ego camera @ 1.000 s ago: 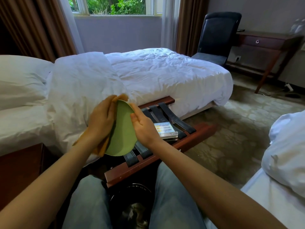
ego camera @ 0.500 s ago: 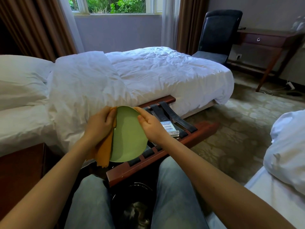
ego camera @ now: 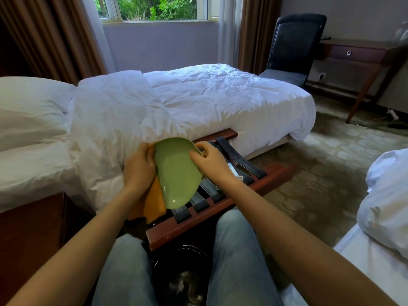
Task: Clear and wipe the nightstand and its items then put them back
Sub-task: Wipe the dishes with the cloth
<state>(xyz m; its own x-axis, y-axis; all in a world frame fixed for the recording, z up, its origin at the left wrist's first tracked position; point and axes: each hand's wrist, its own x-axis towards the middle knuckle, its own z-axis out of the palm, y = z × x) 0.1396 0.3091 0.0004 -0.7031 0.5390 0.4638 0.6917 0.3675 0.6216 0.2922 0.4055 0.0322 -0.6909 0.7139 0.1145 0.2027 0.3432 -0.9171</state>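
A green oval dish [ego camera: 177, 173] is held tilted in the air over the wooden luggage rack [ego camera: 212, 208], its hollow face turned toward me. My left hand [ego camera: 139, 167] grips the dish's left edge together with an orange cloth [ego camera: 154, 204] that hangs down behind and below it. My right hand [ego camera: 207, 161] pinches the dish's upper right rim. A small box [ego camera: 235, 171] lies on the rack's straps, mostly hidden behind my right wrist. The dark wooden nightstand [ego camera: 31, 228] shows at the lower left.
A bed with a white duvet [ego camera: 198, 102] stands right behind the rack. A black waste bin [ego camera: 183, 274] sits between my knees. A second bed's pillow [ego camera: 386, 195] is at the right. A dark chair [ego camera: 293, 47] and desk [ego camera: 357, 54] stand at the back right.
The dish has turned from edge-on to face me more fully. My right hand has slid from its right side up to the top rim, and the cloth now hangs lower.
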